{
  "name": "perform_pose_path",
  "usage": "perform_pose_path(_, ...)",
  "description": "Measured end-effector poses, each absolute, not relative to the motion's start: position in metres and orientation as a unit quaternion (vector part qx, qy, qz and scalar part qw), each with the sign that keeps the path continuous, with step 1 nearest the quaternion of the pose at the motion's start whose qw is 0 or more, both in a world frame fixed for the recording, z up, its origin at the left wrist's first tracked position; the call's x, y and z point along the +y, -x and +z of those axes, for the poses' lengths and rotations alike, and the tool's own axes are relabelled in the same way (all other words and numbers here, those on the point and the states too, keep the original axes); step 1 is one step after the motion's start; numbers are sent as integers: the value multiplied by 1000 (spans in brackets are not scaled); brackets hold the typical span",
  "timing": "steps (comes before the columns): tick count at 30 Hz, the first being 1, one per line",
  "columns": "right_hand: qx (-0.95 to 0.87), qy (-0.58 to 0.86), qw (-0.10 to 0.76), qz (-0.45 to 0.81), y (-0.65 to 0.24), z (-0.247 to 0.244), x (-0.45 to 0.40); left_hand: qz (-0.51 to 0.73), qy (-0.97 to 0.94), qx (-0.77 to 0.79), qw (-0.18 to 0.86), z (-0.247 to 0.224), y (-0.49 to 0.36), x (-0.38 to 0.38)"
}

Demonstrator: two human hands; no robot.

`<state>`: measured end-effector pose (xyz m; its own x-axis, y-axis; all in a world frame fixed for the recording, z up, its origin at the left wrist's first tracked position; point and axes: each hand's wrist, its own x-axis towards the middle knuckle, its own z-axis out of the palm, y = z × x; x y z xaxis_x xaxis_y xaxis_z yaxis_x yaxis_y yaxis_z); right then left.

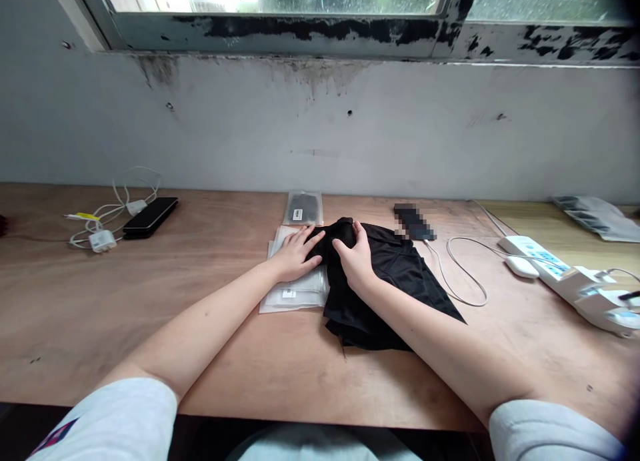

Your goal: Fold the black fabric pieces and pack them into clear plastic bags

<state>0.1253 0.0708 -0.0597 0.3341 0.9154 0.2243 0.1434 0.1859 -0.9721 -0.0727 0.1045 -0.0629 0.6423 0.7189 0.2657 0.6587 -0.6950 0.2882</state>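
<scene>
Under the left hand point(294, 255), bags point(306, 302) bear a white label point(289, 294); illegible.

Black cloth point(403, 267) (rumpled, faintly glossy), partly over flat, pale packets point(300, 301)

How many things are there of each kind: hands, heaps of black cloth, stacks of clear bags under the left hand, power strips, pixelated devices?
Hands: 2 (left hand, right hand)
Heap of black cloth: 1
Stack of clear bags: 1
Power strip: 1
Pixelated device: 1
Total: 6
</scene>
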Motion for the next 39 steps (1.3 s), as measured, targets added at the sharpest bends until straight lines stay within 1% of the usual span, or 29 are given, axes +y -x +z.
perform_pose_path(4,-401,571,612,373,-135,-68,82,151,-931,324,79,-58,72,102)
perform_pose_path(9,-381,583,596,400,-152,-70,94,141,-928,328,107,-59,73,103)
perform_pose_path(12,-405,590,593,370,-156,-59,90,149,-930,316,112,-56,74,103)
perform_pose_path(16,-459,560,607,328,-152,-33,73,148,-943,273,120,-49,73,99)
perform_pose_path(19,-534,541,595,261,-139,-19,57,153,-950,244,124,-47,71,96)
perform_pose_path(21,-621,524,539,224,-129,-19,48,174,-950,226,123,-48,71,95)
perform_pose_path(23,-714,499,444,207,-118,-24,43,240,-933,239,119,-51,73,96)
perform_pose_path(25,-787,474,342,196,-110,-32,41,340,-885,299,108,-54,77,97)
perform_pose_path(27,-833,460,257,167,-103,-37,42,421,-822,372,95,-56,81,99)
perform_pose_path(29,-858,458,196,121,-99,-41,42,450,-790,406,93,-56,83,100)
perform_pose_path(31,-875,448,162,84,-97,-43,42,441,-801,394,98,-55,82,100)
perform_pose_path(33,-889,421,158,79,-97,-45,42,405,-839,348,104,-53,80,100)
perform_pose_path(34,-894,404,170,88,-98,-45,42,379,-861,321,110,-53,79,101)
perform_pose_path(37,-876,390,256,123,-107,-43,44,296,-905,269,144,-57,77,103)
perform_pose_path(39,-835,432,318,122,-117,-39,48,243,-913,285,159,-61,75,106)
